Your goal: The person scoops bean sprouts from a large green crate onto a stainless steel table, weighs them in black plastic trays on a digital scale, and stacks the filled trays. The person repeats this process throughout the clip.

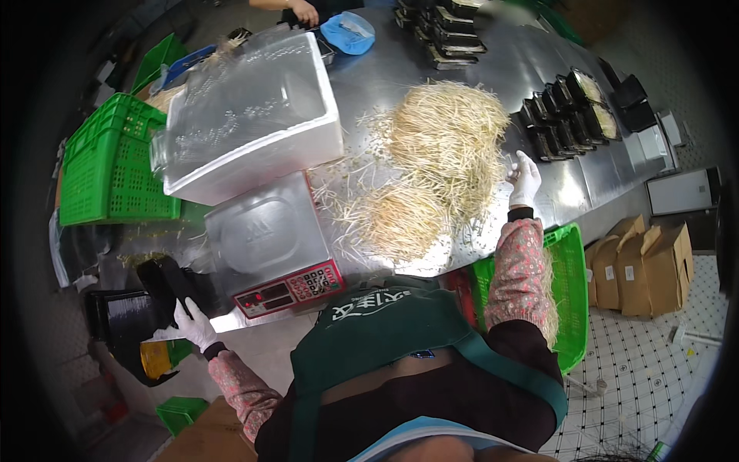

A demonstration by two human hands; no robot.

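My left hand (196, 328), in a white glove, is at the near-left table edge with its fingers on a black plastic tray (163, 283). More black trays (118, 315) are stacked beside it. My right hand (524, 180), also gloved, hovers at the right side of a large heap of bean sprouts (447, 136). Its fingers are partly bent and I see nothing in them. A smaller heap of sprouts (404, 222) lies nearer to me. Between the sprouts and the black trays stands a digital scale (262, 231) with a bare metal pan and a red keypad.
A white foam box (277, 161) stands behind the scale, with a green crate (115, 161) to its left. Filled black trays (568, 118) stand at the right; others (453, 34) are stacked far back. Another person's hand (304, 11) is near a blue bag (348, 33). A green basket (568, 300) sits below my right arm.
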